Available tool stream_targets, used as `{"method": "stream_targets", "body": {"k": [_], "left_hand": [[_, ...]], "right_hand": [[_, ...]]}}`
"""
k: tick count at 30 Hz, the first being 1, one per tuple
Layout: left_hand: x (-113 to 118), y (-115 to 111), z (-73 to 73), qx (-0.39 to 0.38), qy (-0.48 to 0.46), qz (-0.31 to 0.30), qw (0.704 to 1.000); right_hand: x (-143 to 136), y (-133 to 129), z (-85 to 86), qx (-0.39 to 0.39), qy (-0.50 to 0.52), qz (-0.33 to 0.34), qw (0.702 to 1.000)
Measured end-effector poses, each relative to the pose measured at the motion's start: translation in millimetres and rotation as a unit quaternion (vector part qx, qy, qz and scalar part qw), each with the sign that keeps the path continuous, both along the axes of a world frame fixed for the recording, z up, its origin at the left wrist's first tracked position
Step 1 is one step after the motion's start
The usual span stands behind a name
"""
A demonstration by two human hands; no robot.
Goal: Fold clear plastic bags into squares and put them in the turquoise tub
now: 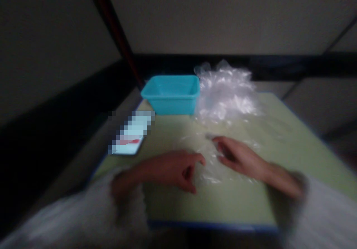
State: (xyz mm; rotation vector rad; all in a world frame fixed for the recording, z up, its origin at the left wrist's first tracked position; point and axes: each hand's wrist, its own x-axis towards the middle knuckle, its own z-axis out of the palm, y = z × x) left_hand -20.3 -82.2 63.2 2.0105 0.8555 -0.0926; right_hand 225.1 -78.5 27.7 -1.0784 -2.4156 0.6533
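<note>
A thin, crumpled clear plastic bag (211, 172) lies on the table between my two hands. At its left edge is my left hand (178, 169), fingers curved, with a gap between thumb and fingertips. My right hand (241, 157) reaches over the bag's right part, its fingers bent and thumb apart. By its fingertips shows a small greyish spot, too blurred to name. Whether either hand touches the plastic is unclear. Beyond them rises a pile of clear plastic bags (227, 92), beside a turquoise plastic basin (175, 107).
The pale yellow-green table (212, 208) has a blue edge. A phone-like flat device (131, 137), lit and partly pixelated, rests along the left edge. A wall (223, 18) with a dark band stands behind the table. The scene is dim and blurred.
</note>
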Motion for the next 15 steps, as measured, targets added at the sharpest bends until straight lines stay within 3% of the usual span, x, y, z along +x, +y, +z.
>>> {"method": "stream_targets", "body": {"k": [9,15], "left_hand": [[-2,-4,1.2,0.054,0.03,-0.026,0.998],[-4,-6,7.1,0.082,0.054,-0.029,0.995]], "right_hand": [[2,0,6.7,0.012,-0.001,-0.015,1.0],[5,0,9.9,0.039,-0.055,-0.01,0.998]]}}
